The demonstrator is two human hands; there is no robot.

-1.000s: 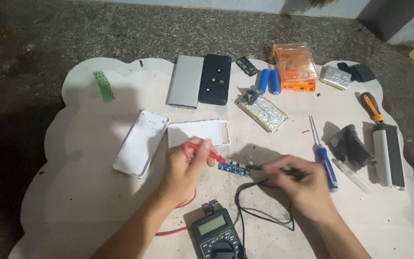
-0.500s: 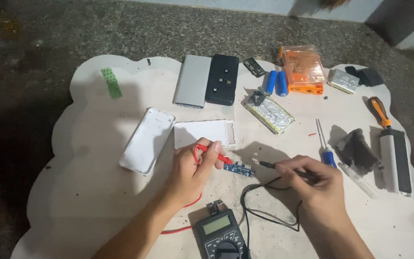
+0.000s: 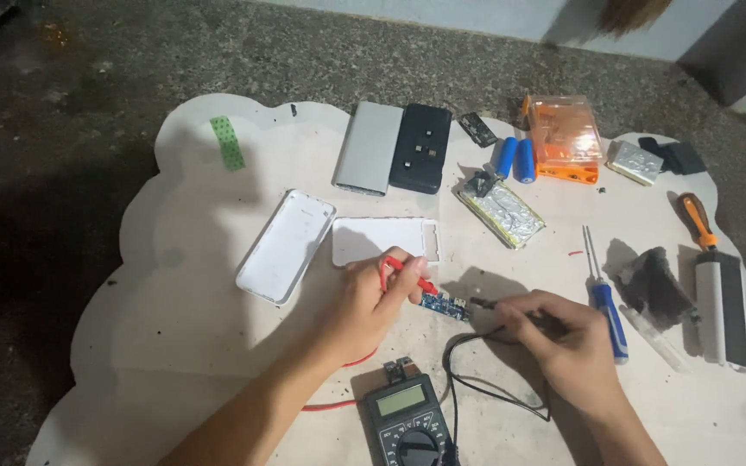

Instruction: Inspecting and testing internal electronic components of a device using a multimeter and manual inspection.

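both hands stay closed on the two meter probes, as in the frames half a second and one second ago; only the camera view has shifted slightly, and the probe tips remain at the same spot. the measurement contact is therefore judged to be held steady, not repositioned.

left hand: fingers pinched shut around the red probe, tip angled toward 4 o'clock onto the small blue circuit board. right hand: fingers closed around the black probe, tip pointing toward 9 o'clock at the board's right edge.

the board lies on the pale work board, between the two hands. the multimeter sits at 6 o'clock from it, near the bottom edge, with red and black leads running to it. a blue-handled screwdriver lies at 3 o'clock of the right hand.
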